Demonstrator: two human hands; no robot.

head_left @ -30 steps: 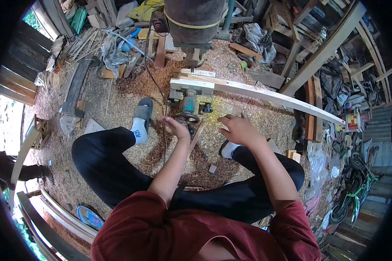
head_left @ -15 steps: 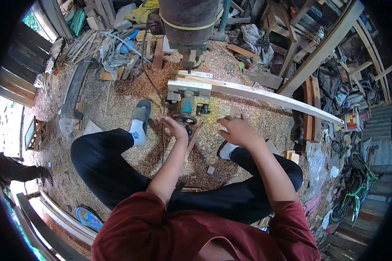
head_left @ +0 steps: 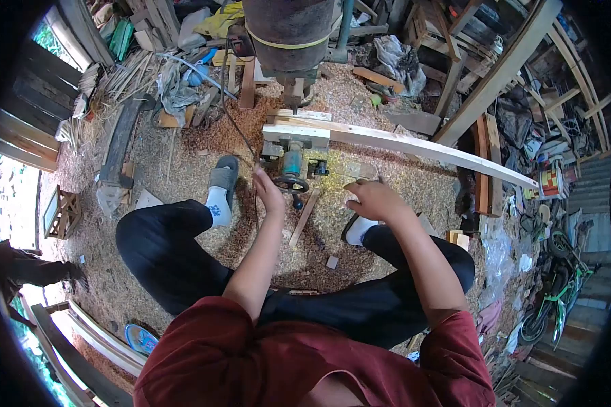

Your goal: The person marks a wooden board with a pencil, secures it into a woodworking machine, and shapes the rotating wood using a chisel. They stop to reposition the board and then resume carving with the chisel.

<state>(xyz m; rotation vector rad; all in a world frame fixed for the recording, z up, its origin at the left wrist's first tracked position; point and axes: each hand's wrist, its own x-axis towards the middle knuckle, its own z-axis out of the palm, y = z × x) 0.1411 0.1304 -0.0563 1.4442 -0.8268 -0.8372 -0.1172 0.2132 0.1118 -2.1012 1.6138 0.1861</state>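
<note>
My left hand (head_left: 270, 195) is beside the left rim of a black handwheel (head_left: 292, 184), its fingers stretched forward and holding nothing. A dark knob (head_left: 297, 202) sticks out from the wheel's near side. Behind the wheel is a green machine part (head_left: 292, 161), with a clamp jaw faced by a pale wood block (head_left: 296, 136). A long pale beam (head_left: 414, 147) lies across there, under the drill-like bit (head_left: 294, 108) of a large machine. My right hand (head_left: 379, 201) hovers over the shavings to the right of the wheel, thumb and fingers apart, with nothing in it.
A brown cylindrical motor housing (head_left: 288, 47) stands ahead. A dark cable (head_left: 234, 125) runs down left of the wheel. A wood stick (head_left: 305, 217) lies between my feet on shavings. Planks (head_left: 483, 166) stand at right, a green bicycle (head_left: 557, 298) farther right. Another person's leg (head_left: 41, 271) shows at left.
My left hand has shifted slightly left, off the wheel's rim, with its fingers pointing more forward. My right hand's fingers have drawn a little closer together. The beam stays in place.
</note>
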